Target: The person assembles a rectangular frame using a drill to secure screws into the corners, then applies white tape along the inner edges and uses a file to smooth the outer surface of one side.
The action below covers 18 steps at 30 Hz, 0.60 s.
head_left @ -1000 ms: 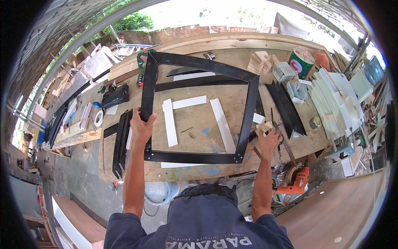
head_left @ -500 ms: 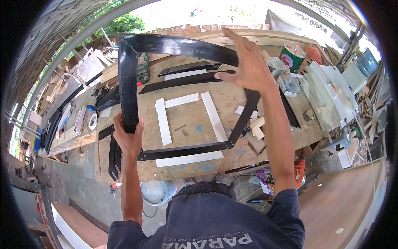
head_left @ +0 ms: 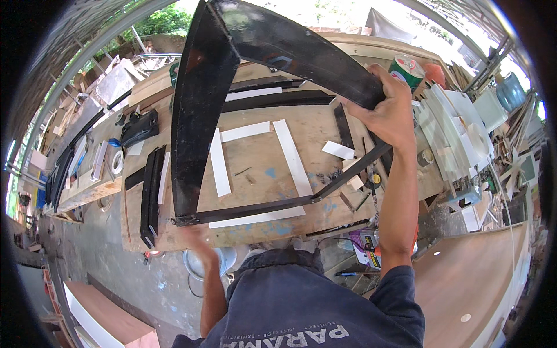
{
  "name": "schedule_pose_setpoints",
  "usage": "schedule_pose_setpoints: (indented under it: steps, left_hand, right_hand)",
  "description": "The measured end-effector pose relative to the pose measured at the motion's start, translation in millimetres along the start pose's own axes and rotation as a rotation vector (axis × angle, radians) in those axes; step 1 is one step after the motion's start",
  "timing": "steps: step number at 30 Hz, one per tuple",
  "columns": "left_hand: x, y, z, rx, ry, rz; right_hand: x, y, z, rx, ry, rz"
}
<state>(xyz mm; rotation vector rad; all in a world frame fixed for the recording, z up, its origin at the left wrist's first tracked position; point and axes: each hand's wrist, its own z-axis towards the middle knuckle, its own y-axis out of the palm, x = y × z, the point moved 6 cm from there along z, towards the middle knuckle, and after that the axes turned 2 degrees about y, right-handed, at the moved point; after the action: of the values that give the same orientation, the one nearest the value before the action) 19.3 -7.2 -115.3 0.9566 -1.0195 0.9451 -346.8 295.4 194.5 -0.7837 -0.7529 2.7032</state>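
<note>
A black four-sided frame [head_left: 203, 116] is held tilted over the wooden workbench [head_left: 255, 151], with its far left corner raised high and its near edge low. My right hand [head_left: 391, 113] is closed around the right end of the frame's far bar. By the near left corner is my left hand [head_left: 195, 242], smeared by motion; whether it touches the frame cannot be seen. Through the frame's opening show white strips on the bench: a left strip [head_left: 220, 165], a short far strip [head_left: 246, 131] and a right strip [head_left: 293, 156]. Another white strip [head_left: 258, 218] lies along the near side.
Black bars [head_left: 152, 197] lie at the bench's left end, and another black bar [head_left: 278, 101] lies at the back. A green tin [head_left: 406, 72] stands at the far right. On the left bench are a tape roll [head_left: 117, 161] and a black pouch [head_left: 139, 129]. A bucket [head_left: 194, 264] stands below.
The frame's far left corner has risen and the frame has tilted. My right hand, spread before, has closed on the far bar. My left hand has left the left bar and moved down.
</note>
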Motion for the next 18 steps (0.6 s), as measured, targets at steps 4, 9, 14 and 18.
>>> schedule_pose_setpoints:
  steps: [4,9,14,18]
  left_hand:
    - [-69.6,100.5,-94.4,-0.748,-0.554,-0.349]
    - [-75.0,177.0,-83.3,-0.823,-0.379,-0.079]
    - [9.3,206.2,-36.3,-0.671,-0.153,-0.107]
    - [63.6,229.6,12.7,-0.655,-0.022,-0.153]
  right_hand:
    - [10.0,-12.8,-5.4,0.016,0.026,0.012]
    - [31.0,-26.9,-0.8,0.061,0.092,0.022]
    - [71.4,-58.2,15.3,0.099,0.311,0.07]
    - [115.5,-72.3,6.5,0.097,0.454,0.118]
